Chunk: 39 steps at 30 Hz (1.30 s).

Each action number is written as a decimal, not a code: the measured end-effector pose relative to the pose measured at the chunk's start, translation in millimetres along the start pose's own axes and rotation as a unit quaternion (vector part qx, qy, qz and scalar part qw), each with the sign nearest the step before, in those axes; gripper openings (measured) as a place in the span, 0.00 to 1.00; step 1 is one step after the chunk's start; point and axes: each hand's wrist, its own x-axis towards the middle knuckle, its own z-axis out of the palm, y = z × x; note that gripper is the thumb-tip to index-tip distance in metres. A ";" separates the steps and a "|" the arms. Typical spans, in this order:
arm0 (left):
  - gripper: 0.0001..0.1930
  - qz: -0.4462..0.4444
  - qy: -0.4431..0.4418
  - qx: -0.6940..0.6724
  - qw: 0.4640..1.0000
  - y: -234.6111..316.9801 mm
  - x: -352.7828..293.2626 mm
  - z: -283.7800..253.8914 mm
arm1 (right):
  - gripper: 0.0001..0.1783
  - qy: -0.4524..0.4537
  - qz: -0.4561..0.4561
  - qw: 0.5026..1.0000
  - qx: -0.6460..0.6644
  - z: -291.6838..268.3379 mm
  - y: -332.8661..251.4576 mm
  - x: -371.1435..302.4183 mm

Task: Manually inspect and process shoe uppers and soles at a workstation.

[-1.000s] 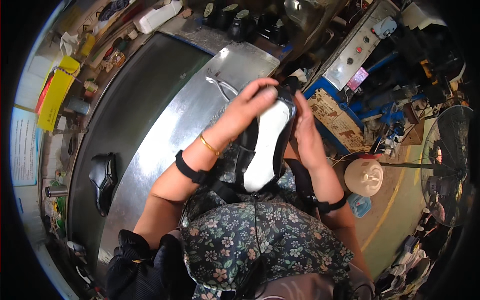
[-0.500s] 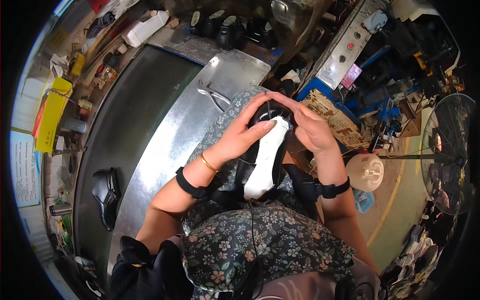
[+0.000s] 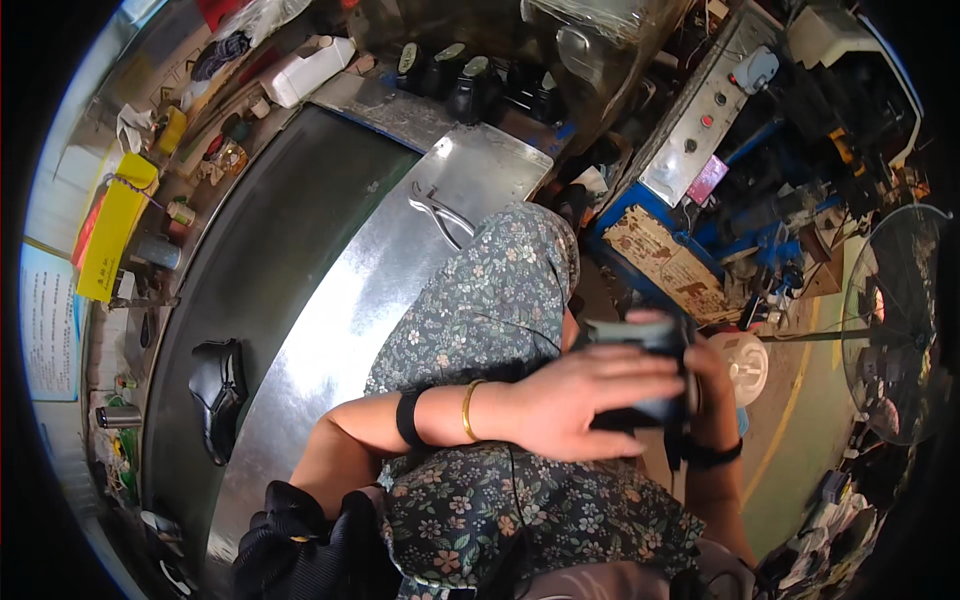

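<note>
A black shoe (image 3: 652, 411), smeared by motion, is held between my two hands to the right of my lap. My left hand (image 3: 585, 395) reaches across my body and lies over its near side, fingers stretched along it and thumb lower down. On the far right side my right hand (image 3: 712, 385) grips the shoe, blurred and partly behind it. The white sole seen earlier is turned out of sight. A flowered apron (image 3: 480, 290) covers my knees. Metal pincers (image 3: 440, 215) rest on the steel table just beyond them.
Another black shoe (image 3: 218, 400) lies on the dark belt (image 3: 270, 220) at the left, beside the steel table (image 3: 310, 370). Several dark shoe lasts (image 3: 470, 90) stand at the back. A blue machine with a button panel (image 3: 700, 110) and a fan (image 3: 900, 330) are at the right.
Both hands have carried the shoe from above my lap to the right and nearer. The shoe has turned, its white sole no longer showing. My left forearm now lies across my body.
</note>
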 end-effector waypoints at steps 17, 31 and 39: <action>0.12 -0.340 0.444 -0.024 0.829 -28.0 -144.7 -69.7 | 0.30 0.211 -0.209 0.932 0.209 -56.7 30.4 118.0; 0.22 -0.553 0.535 0.370 0.520 67.1 -370.0 -111.7 | 0.60 0.104 -0.058 0.851 -0.512 -71.1 22.6 460.1; 0.44 -0.834 0.423 0.317 0.162 141.5 -539.8 -189.2 | 0.16 0.129 -0.021 0.907 -0.399 -84.6 29.3 165.3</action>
